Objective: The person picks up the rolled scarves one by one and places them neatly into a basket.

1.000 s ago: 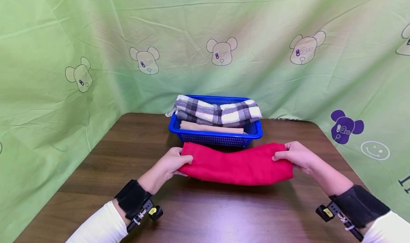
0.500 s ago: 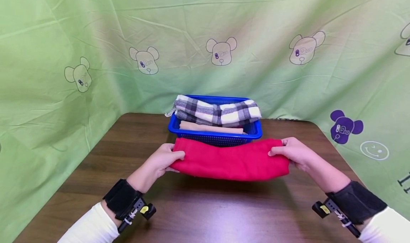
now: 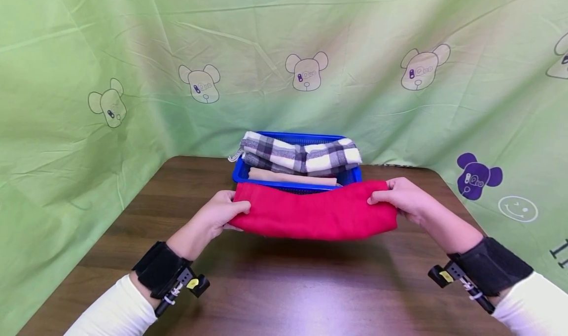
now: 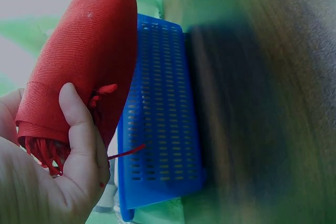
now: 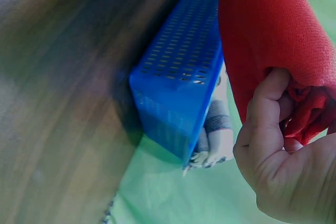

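A folded red scarf (image 3: 315, 212) with fringe at its end hangs between both hands, raised above the table and sagging slightly in the middle. My left hand (image 3: 221, 210) grips its left end, thumb on top and fingers beneath; the left wrist view shows red tassels by the palm. My right hand (image 3: 406, 200) holds the other end the same way, fingers curled into the folds. Just behind the scarf stands a blue plastic basket (image 4: 163, 103), its front wall partly hidden by the scarf. Inside it lie a black-and-white plaid scarf (image 3: 301, 153) and a folded beige cloth (image 3: 293, 177).
The basket rests toward the back of a dark wooden table (image 3: 284, 286). A green curtain (image 3: 248, 40) with bear prints hangs behind and along both sides. Some plaid fringe (image 3: 235, 157) hangs over the basket's left rim.
Both hands have carried the red scarf forward and somewhat left, up to the basket's front, where it now overlaps the front rim from my view. The basket has stayed put.
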Demonstrator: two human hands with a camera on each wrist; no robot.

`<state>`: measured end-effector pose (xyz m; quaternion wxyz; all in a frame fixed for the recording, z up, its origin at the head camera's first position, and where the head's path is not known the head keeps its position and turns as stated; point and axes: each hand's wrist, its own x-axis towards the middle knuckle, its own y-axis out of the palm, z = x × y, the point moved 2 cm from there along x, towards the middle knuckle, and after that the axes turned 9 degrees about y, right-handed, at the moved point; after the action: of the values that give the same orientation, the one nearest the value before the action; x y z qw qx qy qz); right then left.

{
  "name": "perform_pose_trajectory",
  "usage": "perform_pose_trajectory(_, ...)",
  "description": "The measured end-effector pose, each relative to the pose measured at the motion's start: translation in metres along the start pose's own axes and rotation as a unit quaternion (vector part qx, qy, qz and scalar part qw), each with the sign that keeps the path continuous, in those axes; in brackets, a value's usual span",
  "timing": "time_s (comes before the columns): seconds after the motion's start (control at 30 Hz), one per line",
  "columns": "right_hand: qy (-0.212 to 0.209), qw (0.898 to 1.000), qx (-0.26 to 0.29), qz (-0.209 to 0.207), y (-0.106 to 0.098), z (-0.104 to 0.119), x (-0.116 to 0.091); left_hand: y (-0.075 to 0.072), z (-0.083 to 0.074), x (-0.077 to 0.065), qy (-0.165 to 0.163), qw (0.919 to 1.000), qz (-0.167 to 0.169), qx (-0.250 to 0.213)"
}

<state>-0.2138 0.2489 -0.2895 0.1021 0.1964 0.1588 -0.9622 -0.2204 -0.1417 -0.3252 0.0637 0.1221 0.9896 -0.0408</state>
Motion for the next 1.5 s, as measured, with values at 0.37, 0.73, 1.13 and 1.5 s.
perform_pose_trajectory(0.37,-0.008,1.000,-0.008,-0.003,0.000,0.023,0.006,-0.010,-0.016,0.002,0.023,0.9997,-0.003,-0.001)
perform_pose_trajectory(0.73,-0.015,1.000,-0.003,-0.014,-0.006,0.041,0.014,-0.014,-0.029,0.015,0.036,0.9993,-0.012,-0.004)
perform_pose_trajectory(1.13,-0.013,0.999,-0.011,-0.035,-0.011,0.055,0.030,-0.021,-0.042,0.032,0.038,0.9988,-0.030,0.008)
perform_pose_trajectory(1.5,-0.024,0.998,0.001,-0.049,-0.014,0.065,0.042,-0.026,-0.051,0.049,0.049,0.9982,-0.029,0.018)
